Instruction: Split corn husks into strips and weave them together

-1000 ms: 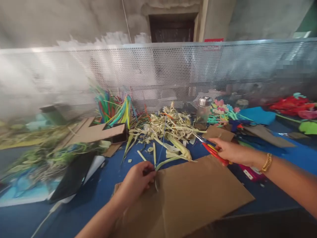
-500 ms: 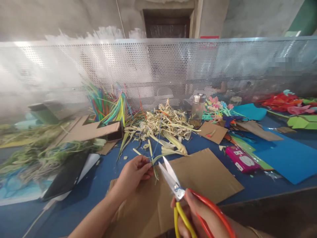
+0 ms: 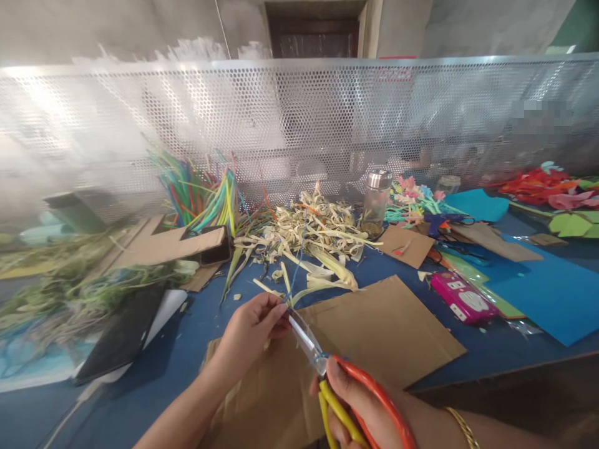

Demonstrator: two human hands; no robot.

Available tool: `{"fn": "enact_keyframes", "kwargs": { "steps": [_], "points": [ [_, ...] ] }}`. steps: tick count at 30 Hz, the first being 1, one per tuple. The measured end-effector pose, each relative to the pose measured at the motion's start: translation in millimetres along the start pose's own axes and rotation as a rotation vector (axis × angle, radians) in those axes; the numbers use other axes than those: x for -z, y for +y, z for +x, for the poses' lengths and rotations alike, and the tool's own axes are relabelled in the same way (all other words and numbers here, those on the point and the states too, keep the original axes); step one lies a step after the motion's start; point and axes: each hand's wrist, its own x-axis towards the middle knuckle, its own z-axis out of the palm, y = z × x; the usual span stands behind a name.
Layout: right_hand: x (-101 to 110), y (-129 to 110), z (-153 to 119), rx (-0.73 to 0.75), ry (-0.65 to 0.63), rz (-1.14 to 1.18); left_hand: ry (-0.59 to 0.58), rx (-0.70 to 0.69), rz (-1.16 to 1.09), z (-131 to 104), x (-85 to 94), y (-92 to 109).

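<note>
My left hand (image 3: 257, 330) pinches a thin blue strand (image 3: 297, 268) and the end of a pale green stalk above the cardboard sheet (image 3: 374, 330). Wrapped around the red and yellow handles, my right hand (image 3: 350, 399) holds the scissors (image 3: 306, 340). The blades are nearly together, with their tips right beside my left fingertips. Whether anything lies between the blades is too blurred to tell. Behind my left hand lies a heap of pale dried leaves (image 3: 318, 227) on the blue table (image 3: 187, 362).
Coloured stems (image 3: 196, 193) stand at the back left near cut cardboard (image 3: 163, 246). Left of my hand lies a black tablet-like object (image 3: 121, 337). A glass jar (image 3: 375, 199), a magenta pack (image 3: 462, 298) and blue sheets (image 3: 547, 293) are on the right. A perforated metal screen (image 3: 309, 118) runs behind.
My right hand has moved left and slightly down. The scissor blades have swung closer together, and their tips now reach my left fingertips. My left hand has barely moved.
</note>
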Motion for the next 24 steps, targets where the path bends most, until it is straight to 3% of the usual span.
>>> {"fn": "enact_keyframes", "kwargs": {
  "steps": [7,13,24],
  "points": [
    [3,-12,-3,0.037,-0.095,-0.105,-0.008,-0.013,0.010,0,-0.5,-3],
    [-2,-28,-10,0.029,-0.074,-0.227,-0.025,-0.036,0.040,2,0.1,-4],
    [3,-23,-8,0.079,-0.099,-0.286,-0.046,-0.028,0.067,-1,0.9,-2]
  ]
}}
